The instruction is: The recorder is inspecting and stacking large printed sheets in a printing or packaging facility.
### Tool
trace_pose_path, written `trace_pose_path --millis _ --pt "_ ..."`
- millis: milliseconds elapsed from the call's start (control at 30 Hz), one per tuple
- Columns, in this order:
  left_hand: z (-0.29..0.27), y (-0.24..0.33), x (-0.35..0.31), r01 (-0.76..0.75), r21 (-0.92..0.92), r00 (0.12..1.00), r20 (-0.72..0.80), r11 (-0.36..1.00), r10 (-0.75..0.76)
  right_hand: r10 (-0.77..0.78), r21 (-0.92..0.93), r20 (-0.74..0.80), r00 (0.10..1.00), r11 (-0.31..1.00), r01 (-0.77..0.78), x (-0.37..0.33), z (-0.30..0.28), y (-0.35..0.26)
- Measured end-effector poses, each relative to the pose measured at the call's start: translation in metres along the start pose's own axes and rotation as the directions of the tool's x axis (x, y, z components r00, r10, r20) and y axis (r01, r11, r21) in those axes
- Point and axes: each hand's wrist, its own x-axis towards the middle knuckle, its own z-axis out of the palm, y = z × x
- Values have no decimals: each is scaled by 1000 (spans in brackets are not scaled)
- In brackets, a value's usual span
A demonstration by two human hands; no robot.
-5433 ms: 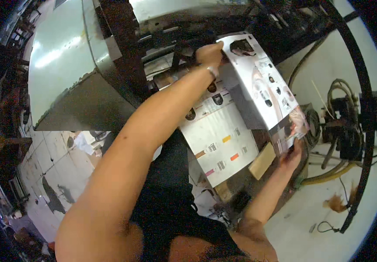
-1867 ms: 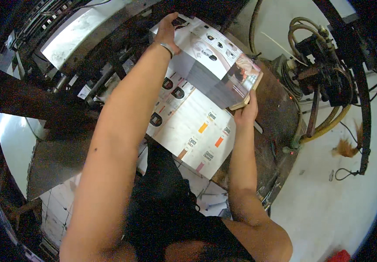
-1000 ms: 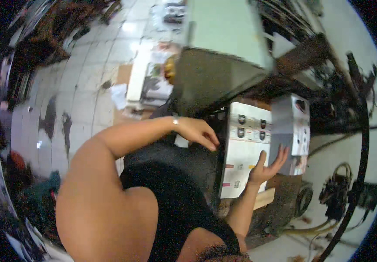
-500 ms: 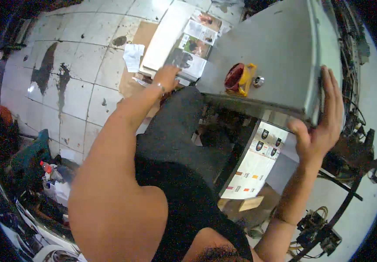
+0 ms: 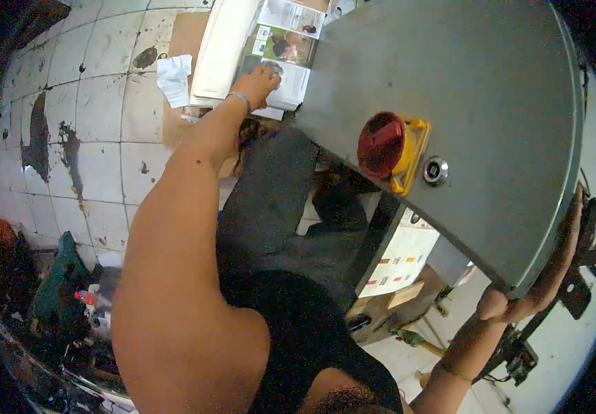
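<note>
A large grey metal box (image 5: 477, 90) fills the right side of the head view, tilted toward me. On its top face sit a round red part in a yellow frame (image 5: 413, 153) and a chrome key lock (image 5: 435, 170). My right hand (image 5: 522, 303) grips the near right corner of this box, thumb on the near edge and fingers along the side. To the left, my left hand (image 5: 256, 85) lies on a stack of glossy printed sheets (image 5: 289, 79), fingers slightly bent and apart. The sheets adjoin the box's left edge.
A white slab-like piece (image 5: 223, 52) lies beside the sheets on brown cardboard (image 5: 182, 34). Crumpled white paper (image 5: 174, 80) rests there too. Below the box stands a printed white panel (image 5: 398, 255). Stained white floor tiles (image 5: 108, 117) spread leftward, with clutter at lower left.
The box's near right corner has risen and come closer to me. My right hand went from flat against its side to wrapped round the corner. My left hand stays on the sheets.
</note>
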Motion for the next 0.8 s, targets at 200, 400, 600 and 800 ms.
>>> trace_pose_path --millis 200,400,600,800 --pt "-20 -1 1 -48 -6 995 90 999 49 -42 -44 52 998 998 45 2 -8 13" --pt "-25 -18 -2 -220 -49 964 142 974 225 -19 -3 3 1000 1000 19 -3 -2 9" --pt "-25 -41 8 -436 -24 900 -33 899 436 50 -34 9 999 998 -50 -2 -4 6" --pt "-30 -43 9 -394 -14 915 -101 919 391 98 -42 20 995 994 -97 -3 -4 -3"
